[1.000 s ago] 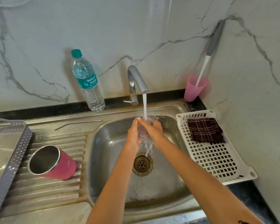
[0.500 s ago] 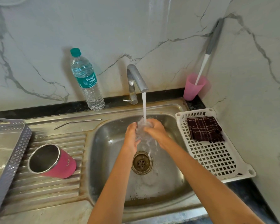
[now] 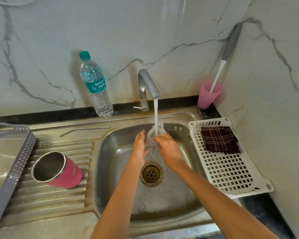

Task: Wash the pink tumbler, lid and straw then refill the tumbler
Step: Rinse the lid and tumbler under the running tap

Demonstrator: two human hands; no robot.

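Water runs from the tap (image 3: 148,83) onto a clear round lid (image 3: 153,135) held over the sink basin (image 3: 173,195). My right hand (image 3: 168,150) grips the lid at its near right edge. My left hand (image 3: 139,146) is beside it on the left, fingers straight and touching the lid's rim. The pink tumbler (image 3: 58,170) lies on its side on the ribbed drainboard, its steel mouth facing left and toward me. A thin metal straw (image 3: 85,130) lies on the steel ledge behind the drainboard.
A water bottle (image 3: 96,87) with a green cap stands left of the tap. A pink cup (image 3: 207,94) holding a brush is in the back right corner. A white basket (image 3: 231,169) with a dark checked cloth (image 3: 219,139) sits right of the basin, a grey tray (image 3: 12,161) at far left.
My hands shifted on the lid under the stream: the left hand's fingers opened out from a clasp to lie straight against the rim, while the right hand kept its grip.
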